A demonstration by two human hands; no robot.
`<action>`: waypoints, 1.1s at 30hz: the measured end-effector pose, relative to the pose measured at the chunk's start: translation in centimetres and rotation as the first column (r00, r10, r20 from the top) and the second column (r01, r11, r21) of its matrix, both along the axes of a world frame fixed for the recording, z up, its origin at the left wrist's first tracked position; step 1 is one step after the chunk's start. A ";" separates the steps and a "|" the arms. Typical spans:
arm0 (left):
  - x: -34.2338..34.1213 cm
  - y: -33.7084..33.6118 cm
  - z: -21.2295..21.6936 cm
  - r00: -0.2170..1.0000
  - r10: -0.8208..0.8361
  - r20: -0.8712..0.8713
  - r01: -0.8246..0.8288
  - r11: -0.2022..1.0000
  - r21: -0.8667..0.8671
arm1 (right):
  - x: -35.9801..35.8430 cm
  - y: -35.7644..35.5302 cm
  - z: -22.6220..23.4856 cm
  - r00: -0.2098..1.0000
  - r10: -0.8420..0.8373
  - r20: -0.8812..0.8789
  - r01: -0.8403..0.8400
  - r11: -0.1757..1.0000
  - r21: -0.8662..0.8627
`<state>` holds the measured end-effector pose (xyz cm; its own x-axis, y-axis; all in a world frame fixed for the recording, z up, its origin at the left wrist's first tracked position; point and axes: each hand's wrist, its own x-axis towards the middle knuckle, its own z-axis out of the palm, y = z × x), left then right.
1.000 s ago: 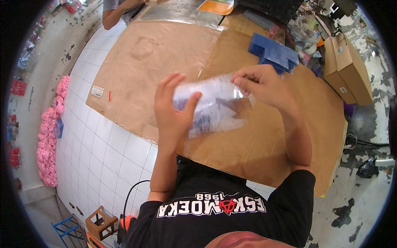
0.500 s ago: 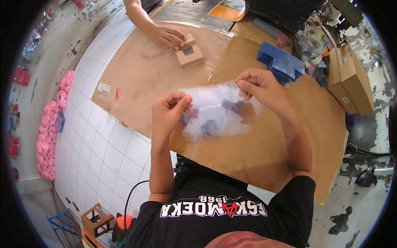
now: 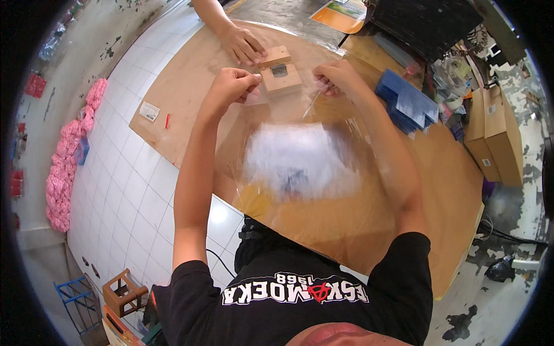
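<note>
at the near edge of the worktop [image 3: 444, 173], clear plastic film [image 3: 300, 161] spreads in front of my black t-shirt [image 3: 248, 317], a white glare across its middle; blur hides how many layers lie there. beyond the glare, my left hand [image 3: 234, 88] pinches a bit of the film between thumb and fingers, and my right hand [image 3: 339, 76] grips it the same way, well apart from the left. half a second ago both hands were closer to me; now they have moved out toward the far edge, which suggests to me that the film is being drawn out long rather than bunched.

just past my fingers sits a wooden block [image 3: 283, 83] with a dark inset, absent from the worktop a second ago. a co-worker's hand [image 3: 242, 45] reaches in from the far side, open, fingertips at the block's left end; i cannot tell whether they touch it.

toward the left corner lie a white label [image 3: 149, 111] and a red strip [image 3: 168, 121]; toward the right edge, a stack of blue plastic pieces [image 3: 407, 101]. at the far edge rests an orange printed sheet [image 3: 337, 16].
</note>
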<state>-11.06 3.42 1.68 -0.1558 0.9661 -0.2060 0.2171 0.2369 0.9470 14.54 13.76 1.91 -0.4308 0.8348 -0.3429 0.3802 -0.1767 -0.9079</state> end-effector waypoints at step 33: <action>-0.6 1.9 -3.6 0.970 0.114 0.216 -0.117 0.993 0.001 | -1.4 1.7 -3.5 0.985 -0.159 0.061 0.131 0.936 0.328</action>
